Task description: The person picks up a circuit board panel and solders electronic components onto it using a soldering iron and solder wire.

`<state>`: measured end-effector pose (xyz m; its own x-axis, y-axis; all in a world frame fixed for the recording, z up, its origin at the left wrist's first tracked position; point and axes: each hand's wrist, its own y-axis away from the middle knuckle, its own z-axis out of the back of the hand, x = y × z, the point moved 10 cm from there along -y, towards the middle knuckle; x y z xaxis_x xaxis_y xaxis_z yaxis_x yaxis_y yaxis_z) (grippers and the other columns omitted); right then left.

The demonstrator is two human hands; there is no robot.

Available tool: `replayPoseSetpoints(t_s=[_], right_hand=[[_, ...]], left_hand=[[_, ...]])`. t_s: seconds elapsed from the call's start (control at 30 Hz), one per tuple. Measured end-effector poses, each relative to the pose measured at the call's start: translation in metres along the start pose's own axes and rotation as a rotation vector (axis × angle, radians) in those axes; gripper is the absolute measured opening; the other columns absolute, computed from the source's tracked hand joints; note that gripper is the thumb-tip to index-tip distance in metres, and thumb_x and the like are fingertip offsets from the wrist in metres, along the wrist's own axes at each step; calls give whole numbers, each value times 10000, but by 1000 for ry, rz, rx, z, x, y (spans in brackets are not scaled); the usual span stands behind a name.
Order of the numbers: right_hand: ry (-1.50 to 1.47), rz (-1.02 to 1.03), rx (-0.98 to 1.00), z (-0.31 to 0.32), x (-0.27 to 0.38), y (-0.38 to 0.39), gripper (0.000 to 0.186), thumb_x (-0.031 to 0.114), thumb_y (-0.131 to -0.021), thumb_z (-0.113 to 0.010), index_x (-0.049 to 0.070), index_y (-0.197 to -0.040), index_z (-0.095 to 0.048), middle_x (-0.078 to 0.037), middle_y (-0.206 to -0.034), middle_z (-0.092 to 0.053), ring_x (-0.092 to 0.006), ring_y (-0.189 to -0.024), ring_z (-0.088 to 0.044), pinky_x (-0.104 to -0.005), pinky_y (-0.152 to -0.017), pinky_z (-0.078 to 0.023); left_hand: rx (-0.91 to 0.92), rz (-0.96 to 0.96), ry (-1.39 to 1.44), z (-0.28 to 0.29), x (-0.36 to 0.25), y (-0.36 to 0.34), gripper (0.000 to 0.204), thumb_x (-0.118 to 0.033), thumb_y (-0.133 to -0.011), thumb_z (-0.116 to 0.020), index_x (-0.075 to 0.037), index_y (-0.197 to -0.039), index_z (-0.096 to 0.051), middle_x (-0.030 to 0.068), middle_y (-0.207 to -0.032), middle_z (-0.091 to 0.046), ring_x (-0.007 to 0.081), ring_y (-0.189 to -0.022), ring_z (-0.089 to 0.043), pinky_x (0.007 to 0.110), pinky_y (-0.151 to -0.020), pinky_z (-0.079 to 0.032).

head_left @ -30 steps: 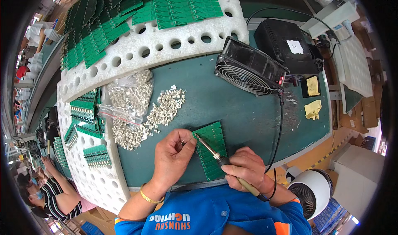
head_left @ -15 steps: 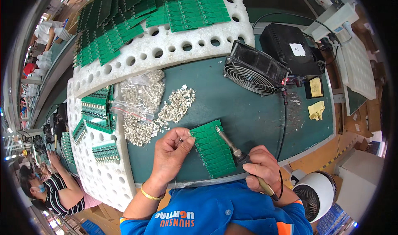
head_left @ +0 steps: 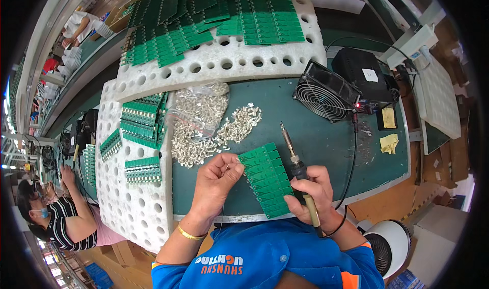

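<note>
A green circuit board panel (head_left: 265, 179), scored into several strips, is in front of me, tilted. My left hand (head_left: 216, 179) is closed, its thumb and forefinger pinching the board's upper left corner. From under that hand hangs a thin wire (head_left: 222, 215), which looks like solder wire. My right hand (head_left: 316, 194) is wrapped round the handle of a soldering iron (head_left: 289, 143). The iron's tip points up and away, apart from the board. My right fingers are close to the board's right edge; whether they touch it I cannot tell.
Small white connectors (head_left: 239, 123) lie heaped beside a clear plastic bag (head_left: 201, 105) of more. White foam sheets (head_left: 137, 197) carry finished-looking boards (head_left: 142, 171) and stacked green panels (head_left: 270, 21). A black fan (head_left: 326, 93), a soldering station (head_left: 356, 72) and yellow sponges (head_left: 388, 143) stand right. A co-worker (head_left: 66, 220) sits left.
The soldering iron's tip has lifted off the board's upper right corner and now points up beyond it. My right hand has come closer to the board. The whole view has shifted slightly.
</note>
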<state>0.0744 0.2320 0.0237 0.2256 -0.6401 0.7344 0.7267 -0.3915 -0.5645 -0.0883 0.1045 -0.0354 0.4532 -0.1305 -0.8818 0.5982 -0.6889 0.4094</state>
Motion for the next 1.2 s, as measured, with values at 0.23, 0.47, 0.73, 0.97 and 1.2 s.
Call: replayPoseSetpoints(t_s=[0.23,0.47,0.73,0.97,1.2], right_hand=[[19,15,1,-15,13,-6,447,-35,-760,-768,83,-1144,-571,-148,-1005,-536,-184,-753,-549,-292,-610,-466],[16,7,-41,-18,17,-9,448,-84,-745,-759,83,-1123,-589,-140,-967,-528,-177,-692,-526,-290,-568,-448],[-2,-4,-68,-17,11,-13,385,-67,-777,-739,43,-1110,-579,-156,-958,-563,-214,-756,-565,-306,-604,-485],[-60,-80,-108,-17,-3,-8,354,-51,-802,-726,26,-1110,-570,-156,-969,-565,-217,-779,-569,-309,-622,-490],[-38,-40,-119,-18,4,-11,355,-49,-800,-731,32,-1108,-573,-160,-962,-583,-232,-788,-562,-323,-635,-485]], left_hand=[[-35,-22,63,10,-5,10,79,-59,-966,-643,-21,-1035,-643,-37,-890,-636,24,-801,-541,184,-729,-433],[-103,-45,62,16,-6,11,120,-105,-941,-688,-68,-1045,-641,-99,-756,-537,-29,-571,-357,164,-478,-228],[-96,2,186,20,-1,6,152,-64,-950,-671,-39,-1088,-611,-31,-882,-658,2,-740,-538,150,-620,-400],[-57,-11,231,16,-2,7,171,-81,-944,-684,-49,-1099,-621,-33,-895,-676,-30,-689,-516,130,-547,-344],[-81,5,217,16,2,14,172,-93,-940,-691,-48,-1100,-645,-47,-878,-672,-37,-614,-457,138,-500,-302]])
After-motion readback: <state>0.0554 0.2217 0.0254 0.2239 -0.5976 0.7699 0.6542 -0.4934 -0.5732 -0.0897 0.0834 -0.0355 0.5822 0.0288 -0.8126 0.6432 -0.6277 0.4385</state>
